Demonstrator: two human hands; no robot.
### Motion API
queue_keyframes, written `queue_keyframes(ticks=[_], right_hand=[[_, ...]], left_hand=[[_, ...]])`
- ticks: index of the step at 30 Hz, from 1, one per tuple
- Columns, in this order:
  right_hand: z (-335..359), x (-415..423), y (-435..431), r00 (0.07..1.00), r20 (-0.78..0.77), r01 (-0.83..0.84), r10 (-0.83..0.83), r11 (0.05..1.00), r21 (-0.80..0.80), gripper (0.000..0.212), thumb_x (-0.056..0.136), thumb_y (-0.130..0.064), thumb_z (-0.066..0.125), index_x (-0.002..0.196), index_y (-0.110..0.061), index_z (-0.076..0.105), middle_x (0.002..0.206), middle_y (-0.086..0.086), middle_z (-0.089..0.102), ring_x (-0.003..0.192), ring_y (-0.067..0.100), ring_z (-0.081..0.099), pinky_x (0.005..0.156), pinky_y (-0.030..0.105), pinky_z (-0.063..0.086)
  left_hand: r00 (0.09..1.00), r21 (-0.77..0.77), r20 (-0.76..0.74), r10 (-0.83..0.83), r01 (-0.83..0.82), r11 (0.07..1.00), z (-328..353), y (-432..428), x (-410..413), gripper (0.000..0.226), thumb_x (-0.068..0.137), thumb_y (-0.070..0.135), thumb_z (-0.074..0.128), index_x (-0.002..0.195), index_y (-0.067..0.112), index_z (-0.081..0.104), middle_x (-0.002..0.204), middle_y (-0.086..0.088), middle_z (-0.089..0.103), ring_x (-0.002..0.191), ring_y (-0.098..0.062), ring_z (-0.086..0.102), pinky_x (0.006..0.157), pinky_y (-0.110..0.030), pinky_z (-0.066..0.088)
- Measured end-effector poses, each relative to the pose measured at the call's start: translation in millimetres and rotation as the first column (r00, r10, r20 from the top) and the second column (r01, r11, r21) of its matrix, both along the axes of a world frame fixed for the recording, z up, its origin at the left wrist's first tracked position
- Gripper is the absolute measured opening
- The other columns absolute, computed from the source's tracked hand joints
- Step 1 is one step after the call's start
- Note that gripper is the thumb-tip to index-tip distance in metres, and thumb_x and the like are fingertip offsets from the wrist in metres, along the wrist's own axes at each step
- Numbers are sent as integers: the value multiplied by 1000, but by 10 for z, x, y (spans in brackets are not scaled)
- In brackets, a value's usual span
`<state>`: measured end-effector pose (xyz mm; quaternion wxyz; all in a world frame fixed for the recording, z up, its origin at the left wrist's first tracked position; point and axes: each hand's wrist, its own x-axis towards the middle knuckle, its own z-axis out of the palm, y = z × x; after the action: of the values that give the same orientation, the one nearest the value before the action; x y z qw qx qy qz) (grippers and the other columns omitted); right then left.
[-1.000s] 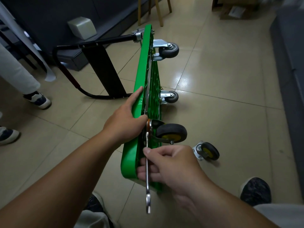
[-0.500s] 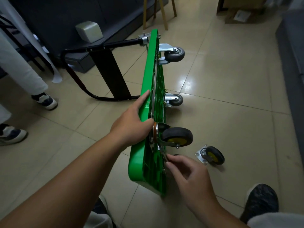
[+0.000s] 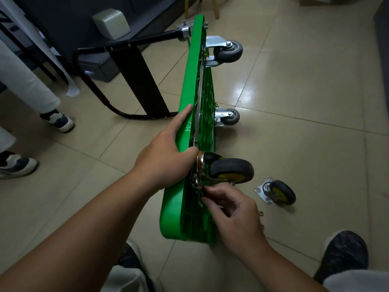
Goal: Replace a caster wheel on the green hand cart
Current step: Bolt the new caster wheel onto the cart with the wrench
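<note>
Head: green cart [image 3: 190, 66] on edge, tiled floor [image 3: 294, 102] alongside

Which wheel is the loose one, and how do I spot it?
Find the green hand cart standing on its edge on the tiled floor. Look at the floor just right of its nearest fitted wheel, beyond the right hand. The loose caster lies there alone: a black wheel with a yellow hub and a bare silver square plate, bolted to nothing.
</note>
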<state>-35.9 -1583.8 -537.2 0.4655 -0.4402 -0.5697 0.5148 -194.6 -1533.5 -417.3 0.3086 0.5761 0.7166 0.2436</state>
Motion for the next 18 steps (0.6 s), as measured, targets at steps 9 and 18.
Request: queue_keyframes(ticks=[9, 18], right_hand=[[132, -10, -107, 997, -70, -52, 44, 993, -110, 18, 84, -5, 78, 97, -18, 78, 95, -7, 75, 95, 13, 72, 86, 32, 59], [516, 83, -161, 981, -187, -123, 57, 924, -362, 13, 88, -14, 75, 91, -2, 77, 65, 10, 71, 48, 9, 57, 54, 20, 47]], left_hand=[[1000, -10, -20, 18, -18, 1000, -5, 0, -12, 87, 75, 38, 58, 141, 80, 20, 117, 5, 66, 82, -26, 71, 78, -55, 62], [999, 17, -53, 11, -11, 1000, -20, 9, -23, 88, 91, 23, 64, 144, 77, 18, 115, 5, 66, 83, -23, 71, 80, -53, 62]])
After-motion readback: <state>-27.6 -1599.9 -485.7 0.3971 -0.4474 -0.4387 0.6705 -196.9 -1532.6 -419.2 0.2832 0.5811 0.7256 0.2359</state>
